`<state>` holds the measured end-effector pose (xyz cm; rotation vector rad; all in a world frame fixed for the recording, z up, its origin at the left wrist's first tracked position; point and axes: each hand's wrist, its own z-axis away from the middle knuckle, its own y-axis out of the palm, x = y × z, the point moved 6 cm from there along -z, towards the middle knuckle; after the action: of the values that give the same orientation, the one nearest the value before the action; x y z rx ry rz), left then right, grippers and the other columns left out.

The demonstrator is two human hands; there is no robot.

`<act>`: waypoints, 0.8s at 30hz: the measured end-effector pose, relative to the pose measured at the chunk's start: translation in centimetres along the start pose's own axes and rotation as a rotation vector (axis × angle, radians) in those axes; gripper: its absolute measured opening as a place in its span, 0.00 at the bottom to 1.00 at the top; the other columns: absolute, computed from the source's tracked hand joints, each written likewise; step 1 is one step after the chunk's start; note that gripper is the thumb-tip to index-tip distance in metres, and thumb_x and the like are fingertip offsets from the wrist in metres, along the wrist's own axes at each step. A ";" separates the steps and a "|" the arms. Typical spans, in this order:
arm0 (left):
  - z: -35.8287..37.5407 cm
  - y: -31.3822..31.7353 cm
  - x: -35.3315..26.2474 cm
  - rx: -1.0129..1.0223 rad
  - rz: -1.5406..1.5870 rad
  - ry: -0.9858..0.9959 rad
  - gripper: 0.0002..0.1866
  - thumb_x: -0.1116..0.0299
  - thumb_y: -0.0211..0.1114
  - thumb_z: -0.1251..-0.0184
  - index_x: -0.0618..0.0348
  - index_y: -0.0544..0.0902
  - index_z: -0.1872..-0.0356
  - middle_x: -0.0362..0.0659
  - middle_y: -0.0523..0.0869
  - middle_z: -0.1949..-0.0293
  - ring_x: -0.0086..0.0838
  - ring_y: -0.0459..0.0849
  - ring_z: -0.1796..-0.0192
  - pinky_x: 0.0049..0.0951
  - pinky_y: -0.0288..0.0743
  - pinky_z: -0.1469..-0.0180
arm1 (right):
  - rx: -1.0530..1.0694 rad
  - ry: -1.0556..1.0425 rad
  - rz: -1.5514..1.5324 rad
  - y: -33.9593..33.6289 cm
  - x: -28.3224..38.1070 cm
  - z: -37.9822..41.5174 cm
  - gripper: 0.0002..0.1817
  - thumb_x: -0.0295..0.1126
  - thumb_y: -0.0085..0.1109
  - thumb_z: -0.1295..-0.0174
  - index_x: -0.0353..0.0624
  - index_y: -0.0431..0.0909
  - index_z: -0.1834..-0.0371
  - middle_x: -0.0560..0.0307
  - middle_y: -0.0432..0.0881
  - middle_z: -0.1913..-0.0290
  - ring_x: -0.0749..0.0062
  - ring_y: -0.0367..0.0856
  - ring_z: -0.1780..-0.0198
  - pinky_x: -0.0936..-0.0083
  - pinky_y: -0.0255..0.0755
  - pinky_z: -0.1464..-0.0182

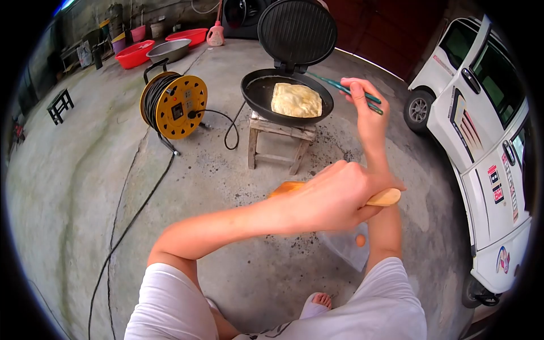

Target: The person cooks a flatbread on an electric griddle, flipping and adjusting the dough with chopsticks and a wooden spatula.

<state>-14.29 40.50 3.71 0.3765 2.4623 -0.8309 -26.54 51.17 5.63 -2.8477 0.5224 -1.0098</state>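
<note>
My right hand (371, 110) is closed round a pair of green chopsticks (345, 89), whose tips reach to the back rim of the pan near the hinge. A folded, pale golden flatbread (296, 101) lies in the round black electric griddle (260, 90), its ridged lid (297, 33) standing up. Crossing in front of my right forearm, my left hand (340, 195) grips a wooden spatula (386, 197). Its pale rounded handle shows on the right and its orange-brown end on the left; my hand and forearm hide the middle.
The griddle stands on a low wooden stool (277, 133). Left of it are a yellow cable reel (181, 107) and a black cable across the concrete floor. An egg (360, 241) lies near my knee by a clear plastic bag (343, 243). A white vehicle (481, 130) stands at right.
</note>
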 end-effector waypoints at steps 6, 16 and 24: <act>-0.3 -1.9 0.2 -0.043 -0.056 0.021 0.09 0.69 0.66 0.46 0.60 0.74 0.75 0.46 0.76 0.81 0.43 0.76 0.77 0.36 0.67 0.75 | 0.030 -0.011 0.105 -0.8 7.5 1.6 0.13 0.36 0.53 0.35 0.37 0.79 0.69 0.60 0.81 0.70 0.82 0.76 0.68 0.83 0.69 0.65; 1.1 -0.7 -3.0 0.035 0.019 0.337 0.08 0.73 0.65 0.51 0.55 0.81 0.67 0.42 0.79 0.80 0.36 0.78 0.78 0.33 0.67 0.76 | 0.353 0.147 0.130 1.5 13.2 6.1 0.13 0.34 0.57 0.46 0.33 0.76 0.78 0.54 0.78 0.77 0.72 0.76 0.74 0.78 0.67 0.70; 1.7 -0.3 -4.2 0.019 0.081 0.373 0.07 0.67 0.68 0.48 0.58 0.80 0.72 0.43 0.78 0.80 0.35 0.78 0.77 0.33 0.68 0.76 | 0.371 -0.036 0.136 1.3 15.1 6.7 0.10 0.30 0.55 0.47 0.32 0.75 0.77 0.49 0.78 0.77 0.66 0.78 0.75 0.76 0.70 0.70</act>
<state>-10.26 38.80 4.97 0.6884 2.7573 -0.8096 -11.80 44.53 9.16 -2.4644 0.4623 -0.9198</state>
